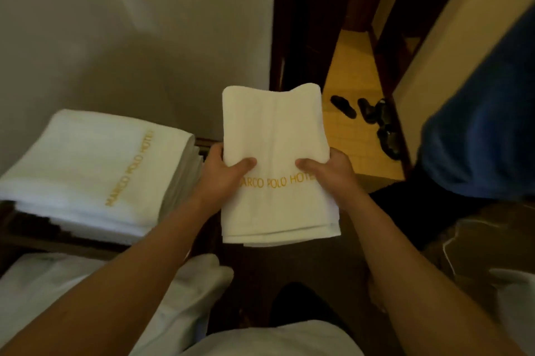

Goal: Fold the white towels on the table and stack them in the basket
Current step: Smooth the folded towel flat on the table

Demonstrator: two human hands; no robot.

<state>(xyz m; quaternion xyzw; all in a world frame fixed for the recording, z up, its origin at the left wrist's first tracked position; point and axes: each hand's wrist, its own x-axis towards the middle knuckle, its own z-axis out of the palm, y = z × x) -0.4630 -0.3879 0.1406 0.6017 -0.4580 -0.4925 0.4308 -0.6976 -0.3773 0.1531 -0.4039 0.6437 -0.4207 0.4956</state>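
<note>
A folded white towel (275, 135) with gold lettering is held up in the air in front of me, at the centre of the view. My left hand (223, 173) grips its left edge, thumb on top. On the opposite edge my right hand (330, 173) holds it the same way. To the left lies a stack of folded white towels (92, 170) with the same gold lettering, resting on a dark container whose shape I cannot make out. More loose white towel cloth (86, 297) lies at the lower left under my left forearm.
A pale wall stands behind the stack. A dark wooden door frame (292, 22) opens onto a yellow tiled floor with dark sandals (373, 115). A blue cloth mass (486, 118) fills the right. Another white cloth (518, 297) shows at the right edge.
</note>
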